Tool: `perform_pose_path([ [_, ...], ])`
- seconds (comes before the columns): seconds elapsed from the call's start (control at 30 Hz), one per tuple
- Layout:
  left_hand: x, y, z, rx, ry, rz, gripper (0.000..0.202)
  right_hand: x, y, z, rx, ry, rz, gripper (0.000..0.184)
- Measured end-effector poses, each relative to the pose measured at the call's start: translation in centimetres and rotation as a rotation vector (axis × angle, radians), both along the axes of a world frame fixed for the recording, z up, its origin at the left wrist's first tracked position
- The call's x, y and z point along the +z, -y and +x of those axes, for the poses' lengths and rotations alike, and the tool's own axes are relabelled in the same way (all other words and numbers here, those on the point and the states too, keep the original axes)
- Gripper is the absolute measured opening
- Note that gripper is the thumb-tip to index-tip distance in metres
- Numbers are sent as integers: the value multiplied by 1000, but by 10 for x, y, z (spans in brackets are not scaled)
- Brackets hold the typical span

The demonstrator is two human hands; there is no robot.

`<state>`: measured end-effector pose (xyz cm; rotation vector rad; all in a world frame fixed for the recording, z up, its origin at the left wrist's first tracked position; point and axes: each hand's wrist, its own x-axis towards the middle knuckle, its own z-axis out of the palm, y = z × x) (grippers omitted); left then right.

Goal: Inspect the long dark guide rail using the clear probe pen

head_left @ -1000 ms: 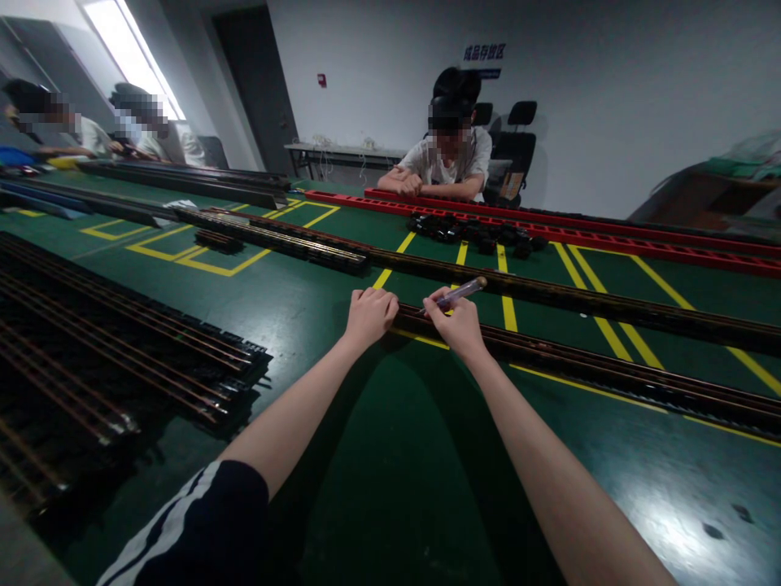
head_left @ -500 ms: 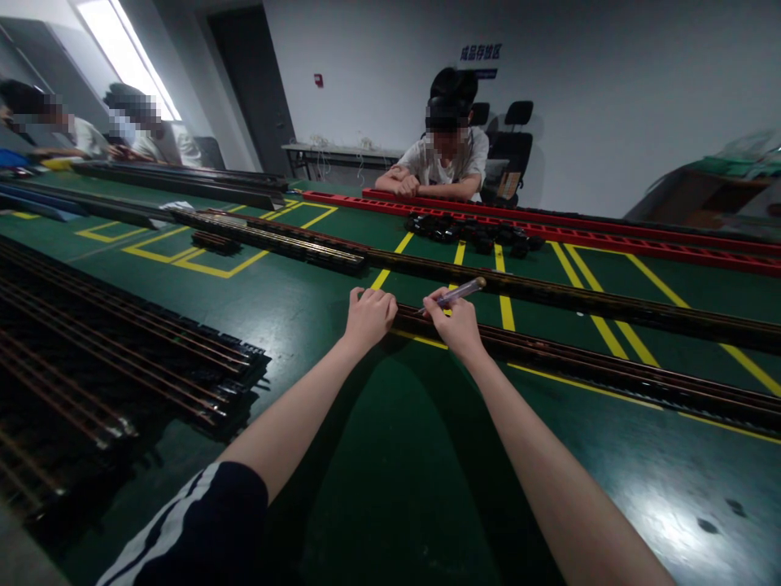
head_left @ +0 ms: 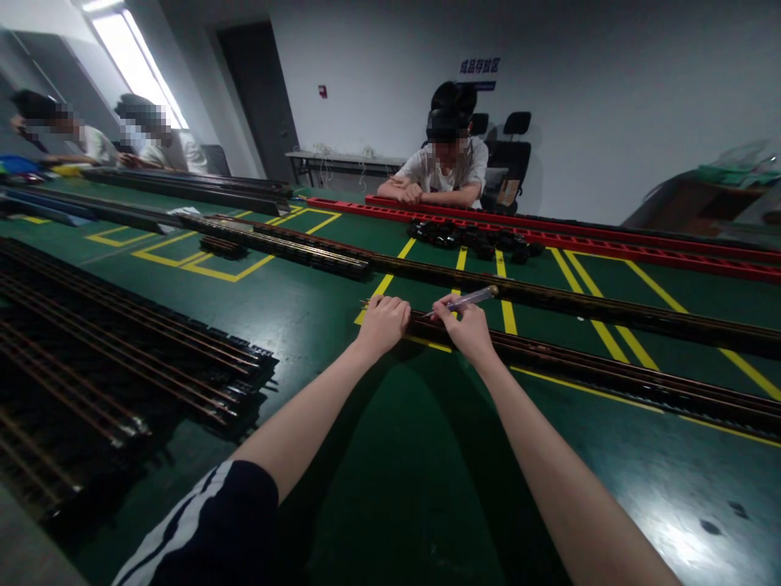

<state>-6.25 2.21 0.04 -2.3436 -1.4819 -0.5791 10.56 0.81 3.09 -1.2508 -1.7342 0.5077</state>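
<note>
My left hand (head_left: 383, 324) is closed over the near dark rail (head_left: 573, 358), which has copper-coloured strips along it. A short piece of the rail's end (head_left: 364, 303) pokes out left of my knuckles. Just to the right, my right hand (head_left: 469, 327) pinches a slim screwdriver-like tool (head_left: 473, 299) with a clear handle. Its thin tip points down and left at the rail, between my two hands; whether it touches is too small to tell. My left fingertips are hidden behind the rail.
Several dark rails with copper strips (head_left: 140, 342) lie at left on the green table (head_left: 390, 488). Beyond my hands runs another long rail (head_left: 549, 297), then black parts (head_left: 469, 238) and red rails (head_left: 573, 236). A person (head_left: 448, 167) leans on the far edge; two others sit far left.
Both hands have moved slightly to the right, the tool with them. The rail's left end now shows beside my left hand. The camera view has shifted a little.
</note>
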Motion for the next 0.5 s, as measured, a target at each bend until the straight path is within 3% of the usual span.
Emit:
perform_pose_path([
  [0.5,0,0,-1,-57,18,-10,37,-1,4,3,41,16,0,14],
])
